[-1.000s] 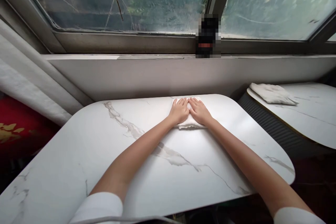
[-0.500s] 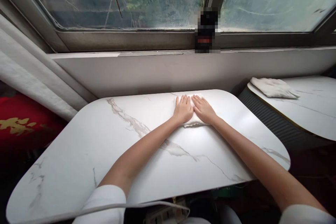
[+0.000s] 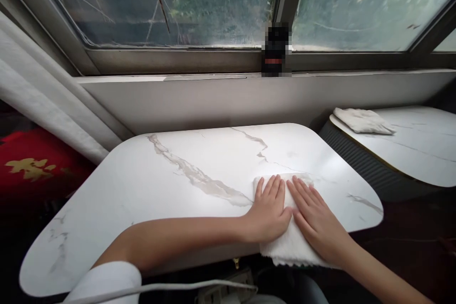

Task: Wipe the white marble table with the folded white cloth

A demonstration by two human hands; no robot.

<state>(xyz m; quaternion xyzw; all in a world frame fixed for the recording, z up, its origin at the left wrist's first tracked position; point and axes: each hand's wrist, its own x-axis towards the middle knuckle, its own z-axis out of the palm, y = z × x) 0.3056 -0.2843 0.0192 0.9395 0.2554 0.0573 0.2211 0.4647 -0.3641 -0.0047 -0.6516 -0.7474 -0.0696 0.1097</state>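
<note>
A white cloth (image 3: 281, 247) lies flat at the front edge of the white marbled table (image 3: 199, 156), its scalloped hem hanging over the edge. My left hand (image 3: 270, 213) rests palm down on the cloth's left part, fingers stretched forward and slightly apart. Beside it, my right hand (image 3: 317, 218) presses flat on the cloth's right part, fingers extended. The two hands nearly meet at the thumbs. Neither hand's fingers are wrapped round the cloth. The cloth under the palms is hidden.
A second marbled table (image 3: 423, 137) stands at the right with a folded white cloth (image 3: 363, 121) on its corner. Behind are a low wall and window. A white cable (image 3: 185, 287) crosses the front. At left hang a pale curtain (image 3: 46, 85) and red fabric (image 3: 35, 166) with gold marks.
Both hands and the cloth under them have slid from the table's back edge toward me and slightly right, to its front edge. My left elbow has bent. The view has shifted a little.
</note>
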